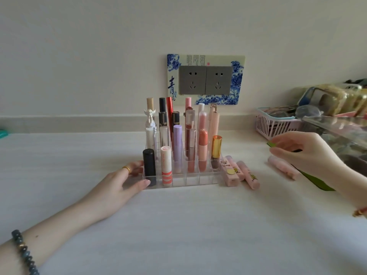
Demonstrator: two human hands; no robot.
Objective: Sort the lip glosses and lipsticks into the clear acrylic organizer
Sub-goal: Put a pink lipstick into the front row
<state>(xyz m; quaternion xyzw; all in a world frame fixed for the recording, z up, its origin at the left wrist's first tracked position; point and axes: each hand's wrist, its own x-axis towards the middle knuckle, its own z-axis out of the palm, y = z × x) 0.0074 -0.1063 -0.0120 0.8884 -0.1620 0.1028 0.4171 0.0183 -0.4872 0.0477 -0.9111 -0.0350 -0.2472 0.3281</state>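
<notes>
The clear acrylic organizer (190,180) stands mid-table with several lip glosses and lipsticks upright in it, among them a black tube (149,165) and a gold-capped one (216,146). My left hand (121,185) holds its front left corner, thumb along the front wall and fingers along the left side. Three pink lipsticks (238,173) lie flat just right of the organizer. My right hand (303,153) hovers at the right, thumb and fingers pinching a dark green item (270,144). Beneath that hand another pink tube (282,167) lies on the table, blurred.
A pink slatted basket (268,125) and a clear plastic container (337,128) full of clutter crowd the right rear. A double wall socket (205,80) in a blue-and-white frame sits behind the organizer. A teal object (3,133) pokes in at the left edge.
</notes>
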